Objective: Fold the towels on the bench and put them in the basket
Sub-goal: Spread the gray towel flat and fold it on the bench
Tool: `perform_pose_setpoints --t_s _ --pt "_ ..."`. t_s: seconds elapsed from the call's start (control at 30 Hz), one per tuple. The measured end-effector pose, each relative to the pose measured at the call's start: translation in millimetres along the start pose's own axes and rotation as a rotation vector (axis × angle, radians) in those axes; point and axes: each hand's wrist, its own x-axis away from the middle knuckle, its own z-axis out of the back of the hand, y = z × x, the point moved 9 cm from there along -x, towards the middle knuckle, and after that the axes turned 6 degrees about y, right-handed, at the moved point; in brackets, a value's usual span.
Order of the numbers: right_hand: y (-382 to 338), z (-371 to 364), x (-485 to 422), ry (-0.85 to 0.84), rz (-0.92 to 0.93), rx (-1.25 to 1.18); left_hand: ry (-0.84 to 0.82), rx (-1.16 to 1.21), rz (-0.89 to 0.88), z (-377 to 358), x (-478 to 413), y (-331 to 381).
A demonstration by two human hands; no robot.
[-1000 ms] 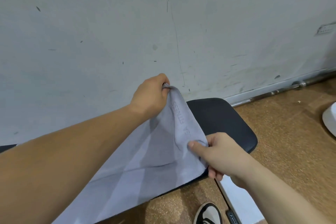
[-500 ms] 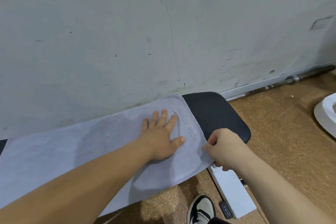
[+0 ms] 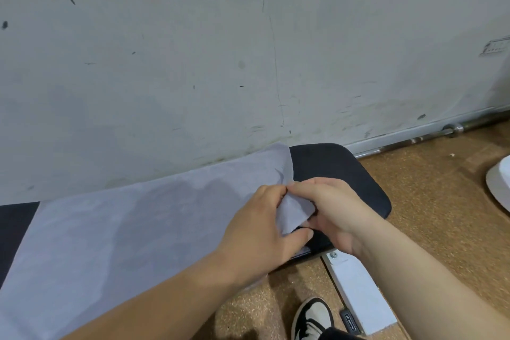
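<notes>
Head view, towel: a long pale lavender-grey cloth towel [image 3: 116,223] lay spread flat along the bench, running from the lower left of the frame up to the centre, its far edge against the wall.
Head view, bench: a black padded bench [image 3: 345,174] showed bare at centre right beyond the towel's end, with another dark strip at the left edge of the frame; a white metal leg [image 3: 358,292] stood under it on the floor.
Head view, left hand: the left hand [image 3: 262,232] reached in from the lower left, its fingers and thumb closed on the lifted near corner of the towel, just right of centre.
Head view, right hand: the right hand [image 3: 328,210] came in from the lower right and touched the left one, its fingers pinching the same raised fold of cloth from the other side.
Head view, lifted corner: the pinched piece stood up off the bench between the two hands, while the far corner curled slightly against the black pad.
Head view, wall: a scuffed grey-white wall [image 3: 248,50] filled the upper half of the frame.
Head view, floor: brown cork-like flooring [image 3: 441,215] lay at the right, with a steel bar [image 3: 430,136] along the wall's foot and a white rounded object [image 3: 499,185] cut off at the right edge.
Head view, shoe: a black-and-white sneaker [image 3: 311,317] showed at the bottom centre.
Head view, basket: none could be made out.
</notes>
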Motion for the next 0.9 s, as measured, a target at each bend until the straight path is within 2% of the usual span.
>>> perform_pose_setpoints --t_s 0.1,0.2,0.27,0.4,0.47,0.6,0.67,0.9 --pt "-7 -12 0 0.017 0.035 0.12 0.068 0.062 0.04 12 -6 -9" --pt "-16 3 -1 0.16 0.085 0.318 -0.066 0.247 0.107 3 -6 -11" --pt "-21 15 3 0.205 0.116 0.499 -0.153 0.231 0.086 1 -13 -7" --pt "-11 36 5 0.187 0.049 0.741 -0.125 -0.154 -0.094 -5 -70 -24" --pt "-5 42 2 0.167 0.031 0.801 -0.237 -0.384 -0.147 -27 -99 -32" --pt "-2 51 -5 0.136 0.056 0.842 -0.44 -0.65 -0.297 -69 -134 -27" --pt "0 54 -6 0.13 0.049 0.824 -0.481 -0.807 -0.383 -82 -142 -29" --pt "-15 72 -4 0.255 0.127 1.003 -0.312 -1.125 -0.536 -77 -174 -25"
